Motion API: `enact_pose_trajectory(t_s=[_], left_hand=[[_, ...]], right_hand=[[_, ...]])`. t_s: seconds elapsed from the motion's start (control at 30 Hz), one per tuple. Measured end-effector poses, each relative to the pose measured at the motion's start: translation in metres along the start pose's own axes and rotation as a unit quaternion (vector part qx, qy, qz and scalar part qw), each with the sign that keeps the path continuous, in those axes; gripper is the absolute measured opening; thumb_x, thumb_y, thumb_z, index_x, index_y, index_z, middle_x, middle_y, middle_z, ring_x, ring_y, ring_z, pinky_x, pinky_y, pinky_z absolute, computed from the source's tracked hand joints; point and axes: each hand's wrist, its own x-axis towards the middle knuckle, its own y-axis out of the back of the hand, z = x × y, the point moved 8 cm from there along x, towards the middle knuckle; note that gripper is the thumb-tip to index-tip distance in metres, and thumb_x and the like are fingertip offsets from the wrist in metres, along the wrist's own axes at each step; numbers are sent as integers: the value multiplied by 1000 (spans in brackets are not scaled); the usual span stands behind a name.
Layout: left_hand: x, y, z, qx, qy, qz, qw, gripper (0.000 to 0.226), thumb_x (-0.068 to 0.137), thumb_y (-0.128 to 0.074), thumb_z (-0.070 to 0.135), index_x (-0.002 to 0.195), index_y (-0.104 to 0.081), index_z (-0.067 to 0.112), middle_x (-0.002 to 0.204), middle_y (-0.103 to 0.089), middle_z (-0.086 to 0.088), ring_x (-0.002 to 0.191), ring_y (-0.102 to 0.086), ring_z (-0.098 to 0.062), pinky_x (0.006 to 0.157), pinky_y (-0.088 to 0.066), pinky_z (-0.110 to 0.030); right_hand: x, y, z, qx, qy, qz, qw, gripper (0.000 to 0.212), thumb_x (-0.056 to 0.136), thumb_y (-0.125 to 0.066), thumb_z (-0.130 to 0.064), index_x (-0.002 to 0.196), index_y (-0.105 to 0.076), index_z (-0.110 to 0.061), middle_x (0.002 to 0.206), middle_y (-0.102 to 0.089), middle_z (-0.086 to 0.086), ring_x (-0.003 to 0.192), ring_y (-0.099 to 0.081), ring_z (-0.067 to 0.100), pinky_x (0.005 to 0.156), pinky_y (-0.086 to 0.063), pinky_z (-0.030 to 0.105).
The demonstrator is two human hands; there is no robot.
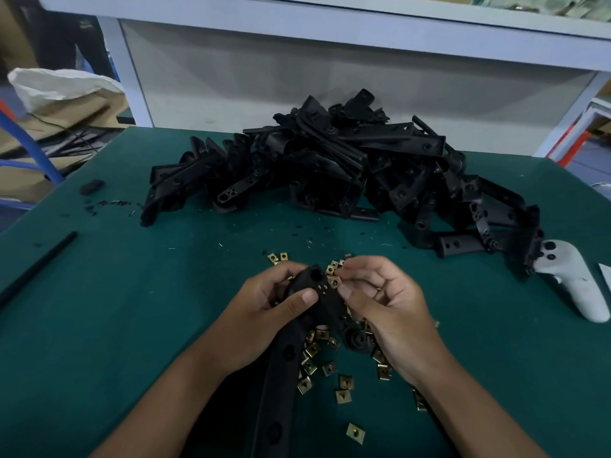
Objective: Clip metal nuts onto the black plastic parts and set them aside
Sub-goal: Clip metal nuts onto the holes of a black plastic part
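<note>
My left hand (261,312) grips a long black plastic part (284,361) near its upper end, thumb pressed on its face. The part runs down toward the lower edge of the view. My right hand (386,312) pinches a brass-coloured metal nut (334,281) against the part's top edge, beside its holes. Several loose metal nuts (344,388) lie scattered on the green mat under and around my hands. A big heap of black plastic parts (330,166) fills the far middle of the table.
A white handheld controller (575,285) lies at the right beside the heap. A black rod (36,266) lies at the left edge, and a small black piece (92,186) sits further back. Black shavings dot the green mat (132,309). A grey shelf frame stands behind the table.
</note>
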Motion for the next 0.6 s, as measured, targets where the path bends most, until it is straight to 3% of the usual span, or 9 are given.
enact_pose_trajectory(t_s=[0.3,0.47,0.6], left_hand=[[0,0,-2,-8,2,-2,1000,19,90,-68,39,105,-70,27,91,-73,0,84,-69,-15,74,-54,-22],[0,0,-1,-4,-2,-5,1000,18,89,-68,41,103,-71,29,90,-73,3,83,-68,-12,72,-53,-20],[0,0,-1,-9,-3,-8,1000,17,91,-68,36,105,-70,26,92,-73,1,84,-69,-14,74,-54,-22]], right_hand=[[1,1,-1,22,-16,16,999,29,77,-81,-29,104,-74,-29,110,-76,4,86,-69,5,65,-51,17],[-1,-2,0,17,-26,6,1000,30,78,-81,-31,107,-73,-27,113,-75,6,98,-71,16,74,-56,27],[0,-1,0,25,-22,16,999,23,80,-82,-22,102,-75,-25,108,-77,7,97,-73,16,70,-56,22]])
